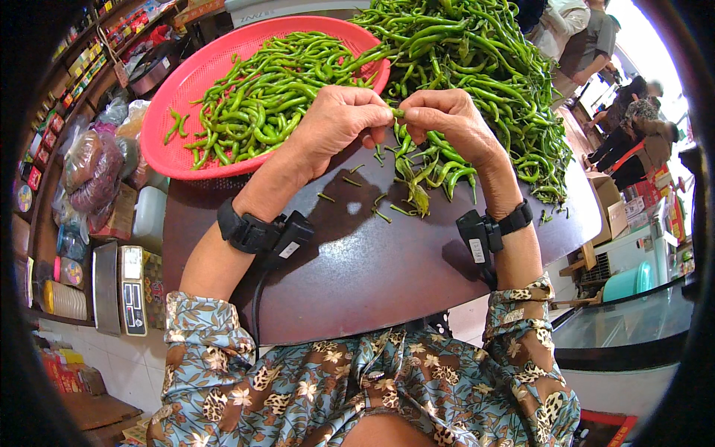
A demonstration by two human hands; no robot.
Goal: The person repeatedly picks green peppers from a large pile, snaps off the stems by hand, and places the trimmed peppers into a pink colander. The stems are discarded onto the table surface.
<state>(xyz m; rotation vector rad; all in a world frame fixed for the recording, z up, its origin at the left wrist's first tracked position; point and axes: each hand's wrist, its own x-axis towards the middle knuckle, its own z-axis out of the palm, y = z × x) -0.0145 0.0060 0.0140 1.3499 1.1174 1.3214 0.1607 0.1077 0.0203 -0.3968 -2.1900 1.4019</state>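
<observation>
Pinching one green chilli (398,114) between them, left hand (339,119) and right hand (447,119), fingertips closed on its stem end above the dark table (357,276). Just below, plucked stems (380,212). Beyond, a loose chilli pile (484,67); further left, a red basket (167,112) of chillies.
</observation>
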